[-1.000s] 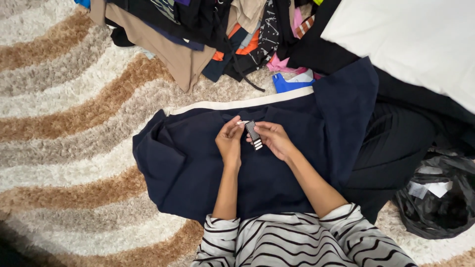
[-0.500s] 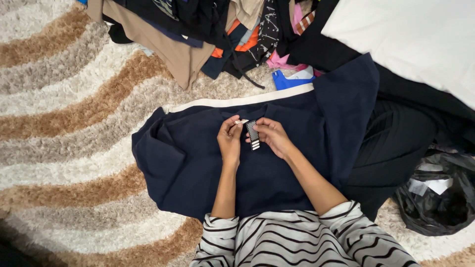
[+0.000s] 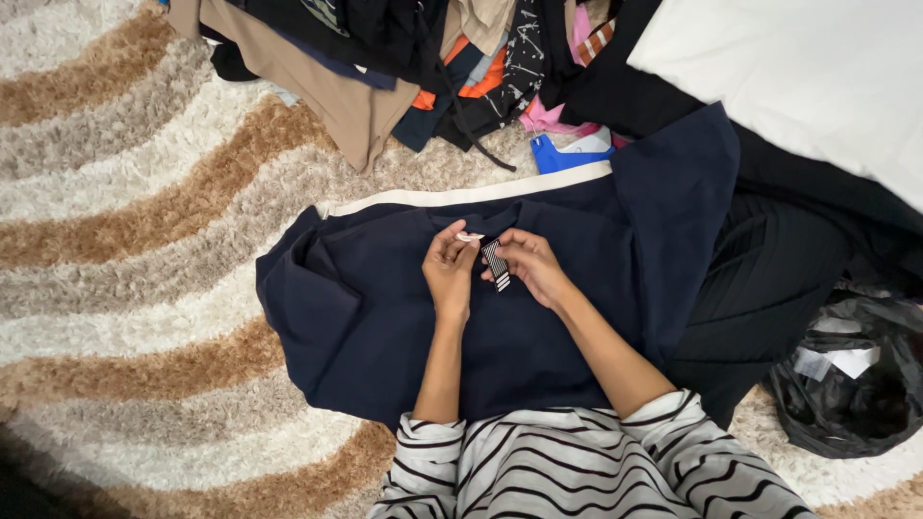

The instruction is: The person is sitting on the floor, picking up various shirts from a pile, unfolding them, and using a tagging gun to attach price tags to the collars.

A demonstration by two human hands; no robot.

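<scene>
1. While both hands meet over the middle of a spread garment, the right hand (image 3: pixel 532 267) pinches a small black-and-white striped tag (image 3: pixel 496 264) between thumb and fingertips, closed firmly on it.
2. The left hand (image 3: pixel 449 265), just left of the tag, pinches a small pale tab (image 3: pixel 469 236) at its fingertips, fingers closed on it.
3. The tag hangs just above the navy garment (image 3: pixel 365 317), which lies flat on the rug with a cream band (image 3: pixel 461 197) along its far edge.
4. A shaggy rug (image 3: pixel 144 221) in brown, beige and white waves spreads to the left.
5. A heap of mixed clothes (image 3: pixel 404 58) sits at the far side, a white pillow (image 3: pixel 817 77) at far right.
6. A black plastic bag (image 3: pixel 856 380) lies near right; striped sleeves (image 3: pixel 577 471) fill the near edge.
</scene>
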